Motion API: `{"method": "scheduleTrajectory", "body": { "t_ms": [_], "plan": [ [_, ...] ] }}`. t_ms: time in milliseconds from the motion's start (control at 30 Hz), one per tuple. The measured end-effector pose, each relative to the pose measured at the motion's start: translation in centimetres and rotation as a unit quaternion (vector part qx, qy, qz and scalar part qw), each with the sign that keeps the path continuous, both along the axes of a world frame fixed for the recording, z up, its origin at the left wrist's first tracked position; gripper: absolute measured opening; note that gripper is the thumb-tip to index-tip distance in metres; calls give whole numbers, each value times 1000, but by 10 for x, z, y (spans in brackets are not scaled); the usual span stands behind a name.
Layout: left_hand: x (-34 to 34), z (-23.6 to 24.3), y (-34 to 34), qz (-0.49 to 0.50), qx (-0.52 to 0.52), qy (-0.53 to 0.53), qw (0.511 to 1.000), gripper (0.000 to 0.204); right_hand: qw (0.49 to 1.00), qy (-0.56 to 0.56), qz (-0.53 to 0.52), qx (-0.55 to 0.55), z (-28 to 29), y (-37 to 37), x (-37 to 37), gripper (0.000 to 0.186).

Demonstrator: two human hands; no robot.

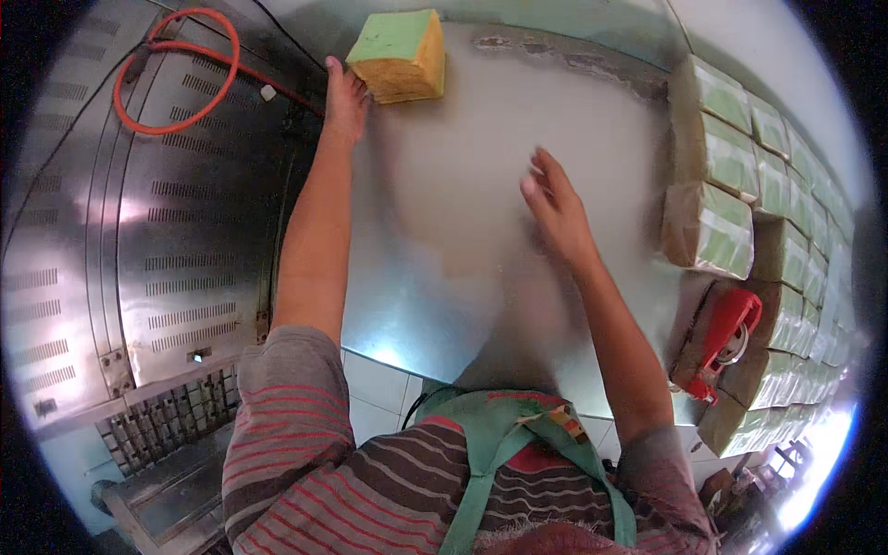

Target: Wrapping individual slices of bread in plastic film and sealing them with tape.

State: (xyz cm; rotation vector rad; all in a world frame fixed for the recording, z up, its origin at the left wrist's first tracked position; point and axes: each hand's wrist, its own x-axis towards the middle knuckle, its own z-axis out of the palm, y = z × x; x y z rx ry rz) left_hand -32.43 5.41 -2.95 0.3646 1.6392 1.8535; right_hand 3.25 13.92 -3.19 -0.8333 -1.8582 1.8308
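Note:
A squarish yellow block (411,72) with a light green top stands at the back of the metal worktop (444,296). My left hand (347,102) is at its lower left corner, thumb out and fingers loosely bent, touching or very close to it; I see no grip around it. Over the middle of the worktop, right of and nearer than the block, my right hand (555,199) has its fingers apart and slightly curled, holding nothing.
Wrapped pale green bundles (712,213) are stacked along the right side, with a red tape dispenser (720,342) beside them. To the left stands a slotted steel appliance (185,277) with an orange hose (171,125) and black cables on it. A wall runs behind.

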Motion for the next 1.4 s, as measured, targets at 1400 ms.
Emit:
{"method": "scheduleTrajectory", "body": {
  "t_ms": [1400],
  "plan": [
    [287, -5, -176, -108, -10, -74, 991, 78, 646, -241, -610, 390, 87, 99, 482, 22]
  ]
}}
